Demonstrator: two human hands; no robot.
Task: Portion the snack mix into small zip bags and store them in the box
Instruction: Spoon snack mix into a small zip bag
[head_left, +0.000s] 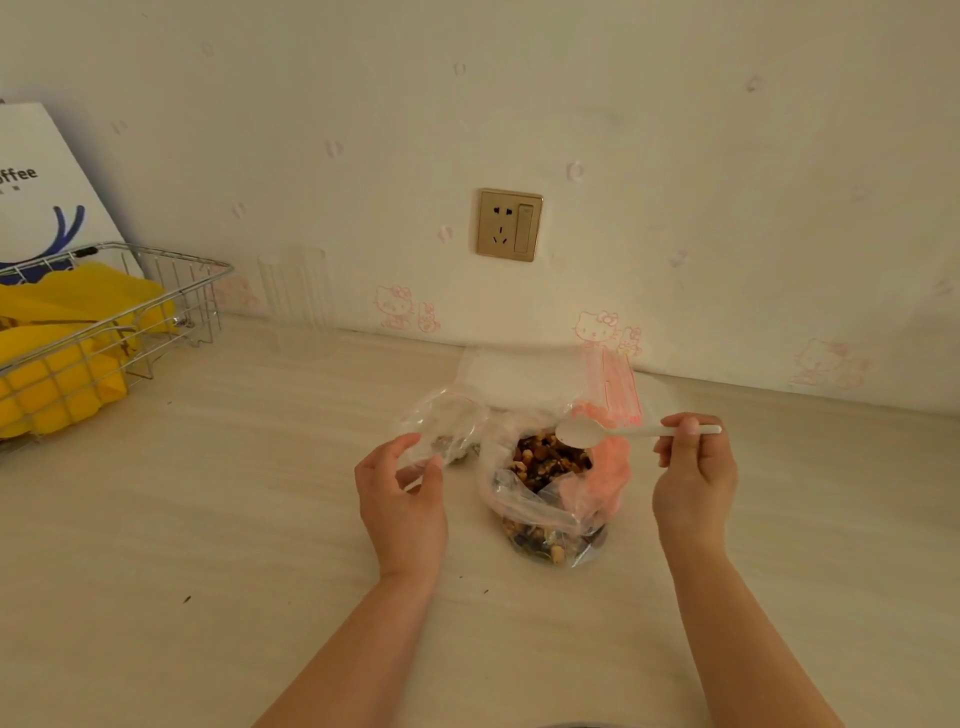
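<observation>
White spoon in right hand grip hovers over snack mix.

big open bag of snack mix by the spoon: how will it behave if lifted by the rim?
The big snack mix bag looks like thin, crumpled film, so probably floppy. Its mouth gapes open beneath the spoon, so tilting would likely spill mix. The contents sit low, so it would probably sag.

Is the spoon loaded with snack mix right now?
No, the white spoon in the right hand looks empty, its bowl held above the open snack mix bag.
</observation>
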